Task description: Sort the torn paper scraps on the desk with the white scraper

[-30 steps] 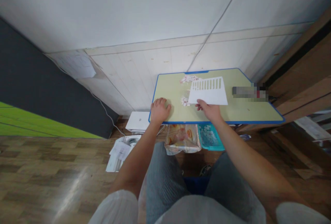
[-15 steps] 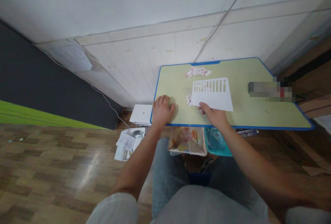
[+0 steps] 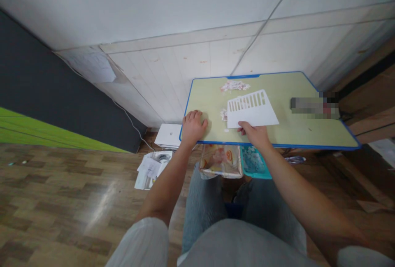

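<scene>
The right hand (image 3: 254,135) pinches a flat white slotted sheet (image 3: 251,115). The left hand (image 3: 194,128) rests spread on a blue-edged, pale-green tabletop (image 3: 302,133).

Smooth matt table (image 3: 296,131), plastic-looking rim (image 3: 308,147), smooth sheet (image 3: 251,114) of card or thin plastic, hard to tell which, papery scraps (image 3: 235,86) near the table's far edge, plastic tub (image 3: 257,175) below its near edge, crinkled glossy liner (image 3: 220,174) beside it, glossy wood-grain floor (image 3: 92,180)
</scene>
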The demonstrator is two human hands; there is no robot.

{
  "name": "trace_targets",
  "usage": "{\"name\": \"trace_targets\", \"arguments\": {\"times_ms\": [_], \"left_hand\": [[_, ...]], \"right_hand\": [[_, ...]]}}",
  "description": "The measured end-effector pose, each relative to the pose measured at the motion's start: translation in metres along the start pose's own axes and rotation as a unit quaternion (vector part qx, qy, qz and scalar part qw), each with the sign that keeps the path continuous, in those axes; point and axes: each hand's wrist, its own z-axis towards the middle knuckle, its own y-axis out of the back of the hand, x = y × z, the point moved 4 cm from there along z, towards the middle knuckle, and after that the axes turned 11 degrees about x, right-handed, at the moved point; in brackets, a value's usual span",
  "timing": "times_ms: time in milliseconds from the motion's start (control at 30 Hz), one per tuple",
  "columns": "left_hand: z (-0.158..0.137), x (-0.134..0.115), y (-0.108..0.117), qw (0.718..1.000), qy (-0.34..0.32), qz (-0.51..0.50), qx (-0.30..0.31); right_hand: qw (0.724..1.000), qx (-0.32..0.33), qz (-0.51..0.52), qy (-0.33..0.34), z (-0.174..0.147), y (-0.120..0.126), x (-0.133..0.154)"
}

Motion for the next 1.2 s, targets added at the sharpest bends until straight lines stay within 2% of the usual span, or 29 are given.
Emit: {"name": "trace_targets", "arguments": {"times_ms": [100,533,800,1033,1200], "left_hand": [[0.0,0.0,0.0,1.0,0.002,-0.001,-0.006],[0.001,0.001,-0.003,1.0,0.001,-0.007,0.008],[0.004,0.001,-0.004,1.0,0.002,-0.005,0.011],[0.006,0.004,-0.003,1.0,0.0,-0.004,0.007],[0.006,0.002,0.0,1.0,0.003,0.008,0.018]], "right_hand": [[1.0,0.015,-0.015,-0.002,0.0,-0.001,-0.002],[0.998,-0.017,-0.05,-0.018,-0.016,0.016,-0.015],[0.997,-0.011,-0.074,-0.006,-0.028,0.028,-0.015],[0.995,-0.024,-0.097,0.002,-0.044,0.045,-0.014],[0.994,-0.028,-0.107,-0.015,-0.049,0.061,-0.016]]}}
